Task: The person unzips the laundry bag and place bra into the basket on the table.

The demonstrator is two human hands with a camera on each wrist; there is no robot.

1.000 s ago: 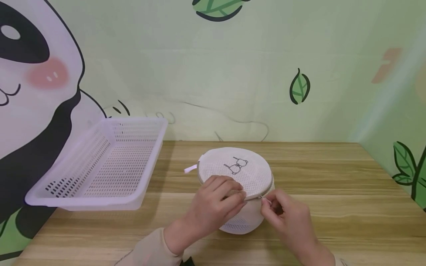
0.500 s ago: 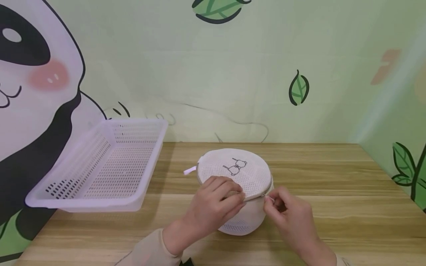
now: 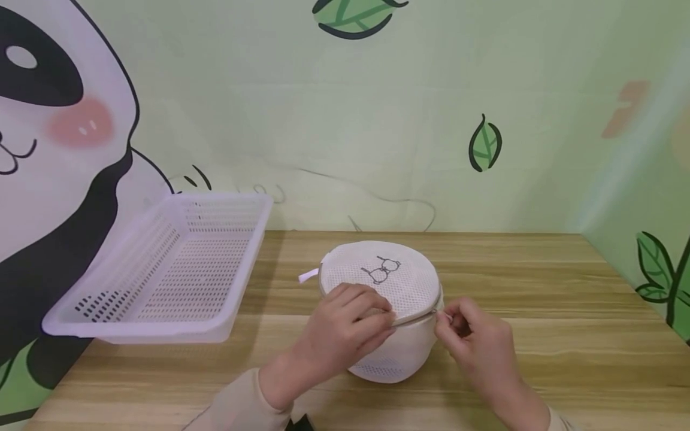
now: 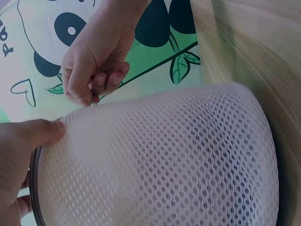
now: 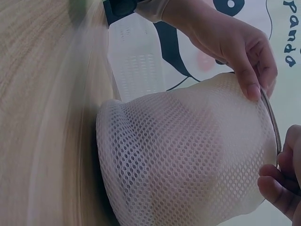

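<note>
A round white mesh laundry bag [image 3: 385, 281] [image 4: 160, 160] [image 5: 188, 150] stands on the wooden table [image 3: 539, 335], its flat lid printed with a small line drawing. My left hand [image 3: 350, 332] [image 5: 244, 44] grips the near rim of the lid, thumb on the side wall and fingers on top. My right hand [image 3: 474, 341] [image 4: 94, 66] pinches the zipper pull at the bag's right rim. A white loop tab [image 3: 308, 275] sticks out at the bag's left.
A white perforated plastic basket [image 3: 162, 269] sits at the table's left, overhanging the edge. A wall with a panda and leaf mural rises close behind. The table stretches bare to the right of the bag.
My right hand has slid the zipper pull a little to the right along the rim. My left hand has kept its grip on the lid.
</note>
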